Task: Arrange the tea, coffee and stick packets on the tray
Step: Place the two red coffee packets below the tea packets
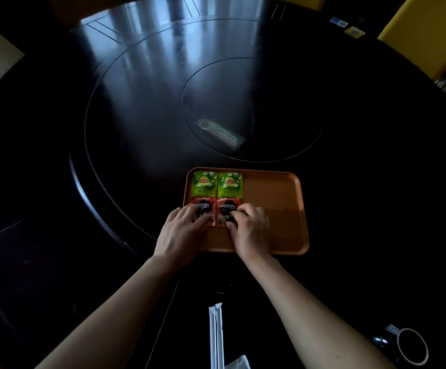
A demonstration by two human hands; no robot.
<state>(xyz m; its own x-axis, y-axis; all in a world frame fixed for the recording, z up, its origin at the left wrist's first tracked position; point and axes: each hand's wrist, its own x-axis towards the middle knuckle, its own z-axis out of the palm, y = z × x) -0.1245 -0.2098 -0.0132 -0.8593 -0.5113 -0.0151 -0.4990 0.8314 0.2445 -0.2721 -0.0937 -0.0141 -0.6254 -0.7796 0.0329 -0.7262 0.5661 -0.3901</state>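
Dim room, big dark round table [142, 107], and the person is leaning over an orange tray [275, 193] near their edge of it. Left hand [183, 230] lies flat with fingers spread, pressing down on the left red coffee packet [208, 206]; it isn't gripping it, just resting on top. Right beyond those fingertips sits a green tea packet [203, 184], and a second green tea packet [229, 185] lies touching it on its right side. Right hand [248, 230] has its fingers curled, tips down on the other red coffee packet [227, 209], which lies just beside the first one; whether it's actually pinching it or only pushing, I can't tell. So it's a neat two-by-two block in the tray's left half, and the tray to the right of the right hand is bare.

Back behind both wrists, between the forearms, two white stick packets [215, 336] lie side by side on the table, not on the tray. Far off to the right of the right forearm there's a dark mug [409, 344].
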